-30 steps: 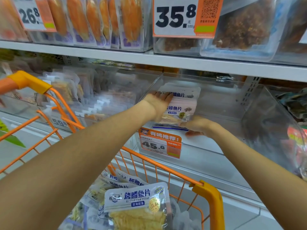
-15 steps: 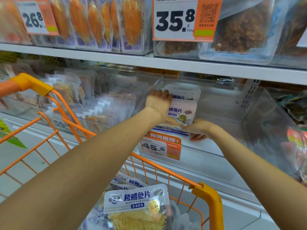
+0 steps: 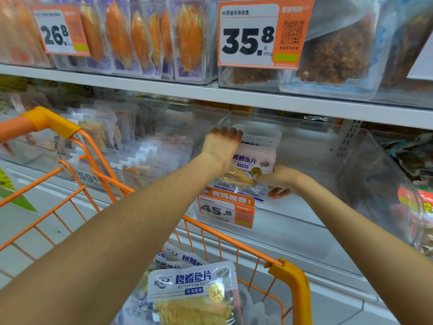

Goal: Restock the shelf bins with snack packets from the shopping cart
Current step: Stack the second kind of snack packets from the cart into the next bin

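A clear shelf bin [image 3: 311,146] on the middle shelf holds several white grilled cod fillet packets [image 3: 256,160] standing at its left side. My left hand [image 3: 221,147] reaches into the bin, and its fingers curl over the upper left edge of the packets. My right hand [image 3: 280,181] pinches the lower right corner of the front packet, thumb on its face and fingers underneath. Below, the orange shopping cart [image 3: 290,275] carries more of the same packets [image 3: 194,289], stacked flat.
An orange 45.8 price tag [image 3: 226,209] hangs on the bin's front. Neighbouring bins hold other snacks at left [image 3: 140,160] and right [image 3: 412,160]. The upper shelf [image 3: 257,99] carries more packed bins close above my hands. The cart's handle [image 3: 44,120] stands at left.
My left hand has slid up and deeper into the bin along the packets' left edge, pushing them more upright. My right hand has stayed at the front packet's lower right corner.
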Available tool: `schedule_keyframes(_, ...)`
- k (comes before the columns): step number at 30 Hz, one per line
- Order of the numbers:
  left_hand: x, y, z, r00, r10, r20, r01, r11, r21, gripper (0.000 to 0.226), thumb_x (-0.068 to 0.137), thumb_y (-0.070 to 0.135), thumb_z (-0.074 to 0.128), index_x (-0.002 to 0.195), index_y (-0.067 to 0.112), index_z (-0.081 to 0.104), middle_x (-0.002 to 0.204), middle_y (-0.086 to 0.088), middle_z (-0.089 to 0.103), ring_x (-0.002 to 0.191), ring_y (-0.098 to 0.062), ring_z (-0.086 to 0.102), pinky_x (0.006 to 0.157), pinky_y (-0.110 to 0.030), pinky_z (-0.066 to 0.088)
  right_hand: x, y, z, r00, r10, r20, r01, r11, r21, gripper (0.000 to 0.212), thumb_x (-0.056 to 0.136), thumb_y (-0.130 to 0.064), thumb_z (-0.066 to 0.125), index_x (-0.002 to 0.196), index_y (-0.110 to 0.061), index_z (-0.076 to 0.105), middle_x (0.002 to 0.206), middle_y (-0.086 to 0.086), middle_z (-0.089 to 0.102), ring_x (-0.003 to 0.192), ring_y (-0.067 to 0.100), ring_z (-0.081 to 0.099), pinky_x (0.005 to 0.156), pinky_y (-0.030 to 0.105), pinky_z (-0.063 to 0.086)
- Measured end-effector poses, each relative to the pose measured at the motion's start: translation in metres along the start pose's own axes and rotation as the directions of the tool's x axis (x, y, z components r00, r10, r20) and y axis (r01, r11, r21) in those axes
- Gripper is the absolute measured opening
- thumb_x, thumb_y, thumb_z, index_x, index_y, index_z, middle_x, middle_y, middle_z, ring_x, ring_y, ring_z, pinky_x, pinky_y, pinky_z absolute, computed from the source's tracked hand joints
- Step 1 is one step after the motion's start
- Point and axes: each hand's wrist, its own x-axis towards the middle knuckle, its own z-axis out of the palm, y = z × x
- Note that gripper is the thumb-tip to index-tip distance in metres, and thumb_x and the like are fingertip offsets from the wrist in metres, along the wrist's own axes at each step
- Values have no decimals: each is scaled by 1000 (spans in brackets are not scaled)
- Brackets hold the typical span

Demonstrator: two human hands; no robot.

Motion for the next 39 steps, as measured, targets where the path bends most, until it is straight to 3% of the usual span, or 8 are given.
schedule_keyframes(8,-10,3,-10,1000,-3,5,3,1000,-21,63,80,11,68,135,9,38,128,-9,51,117,-27,51,89,-36,45,-8,2,0,999,-30,-22,30,1000,-7,22,91,-32,62,104,-20,48,107,6,57,86,21,61,68,26,54)
schedule_keyframes(14,-28,-5,-33,999,-39,1,38,986,-163,59,81,0,61,135,17,43,129,-6,53,118,-28,53,81,-41,47,-32,4,-12,981,-22,-195,29,999,33,46,91,-32,62,123,-3,47,93,7,56,82,21,61,76,33,54)
schedule_keyframes(19,-68,-11,-63,988,-156,3,144,899,-415,38,88,20,58,125,22,52,126,0,58,113,-27,57,82,-38,46,-73,1,-15,895,-128,-427,178,981,81,26,86,-34,65,93,-15,50,94,12,65,90,32,63,77,39,52)
schedule_keyframes(21,-97,-15,-74,980,-199,19,184,858,-480,30,89,25,58,118,25,56,121,3,62,109,-23,59,81,-35,45,-97,-5,-9,872,-235,-429,305,947,100,15,88,-26,64,78,-20,53,80,5,64,81,27,62,74,36,50)
schedule_keyframes(27,-211,-54,-82,909,-372,187,413,758,-504,20,89,27,59,109,29,61,107,11,65,101,-15,62,75,-29,46,-158,-45,34,797,-530,-291,569,819,68,8,87,-22,66,82,-15,66,64,3,61,59,10,55,65,29,46)
schedule_keyframes(31,-268,-79,-70,832,-456,316,554,700,-450,18,93,27,55,110,30,61,106,14,66,92,-14,64,74,-30,51,-170,-65,75,747,-655,114,661,750,-23,8,89,-21,64,82,-23,65,66,0,64,52,5,59,60,23,48)
schedule_keyframes(34,-294,-83,-57,790,-455,410,606,680,-413,20,96,23,52,113,29,61,109,14,64,96,-12,62,74,-29,49,-164,-65,109,725,-543,423,668,704,-241,22,89,-27,66,108,-16,64,97,5,66,80,13,62,70,21,49)
schedule_keyframes(39,-305,-74,-39,764,-211,610,546,715,-436,33,96,26,54,130,25,54,128,7,58,110,-17,58,91,-37,49,-152,-59,142,758,-375,534,653,447,-612,69,74,-29,79,131,-16,42,133,8,46,122,27,42,91,37,45)
